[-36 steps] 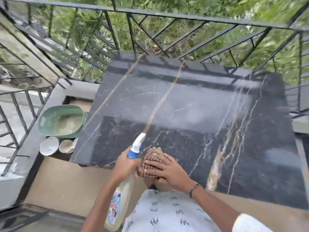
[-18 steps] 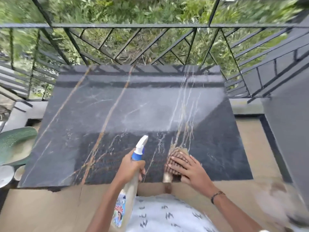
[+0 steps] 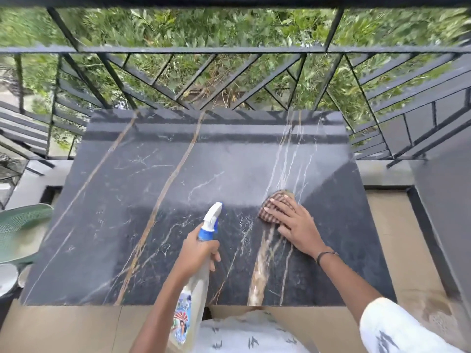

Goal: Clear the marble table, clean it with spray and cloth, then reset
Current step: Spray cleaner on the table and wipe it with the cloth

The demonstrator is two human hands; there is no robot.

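The dark marble table (image 3: 142, 200) with tan and white veins fills the middle of the head view, and nothing stands on it. My left hand (image 3: 197, 253) grips a spray bottle (image 3: 193, 289) with a white nozzle and blue collar, held tilted over the table's near middle. My right hand (image 3: 295, 225) lies flat on a brown checked cloth (image 3: 270, 203) and presses it onto the marble right of centre. Most of the cloth is hidden under my fingers.
A black metal railing (image 3: 229, 80) runs just behind the table, with green plants beyond. On the floor at the left sit a green woven basket (image 3: 23, 225) and pale bowls (image 3: 7, 277). A dark wall (image 3: 448, 200) stands at the right.
My right hand has slid the cloth away from the near edge, further onto the marble and to the right. The bottle stays in my left hand. The camera has turned right.
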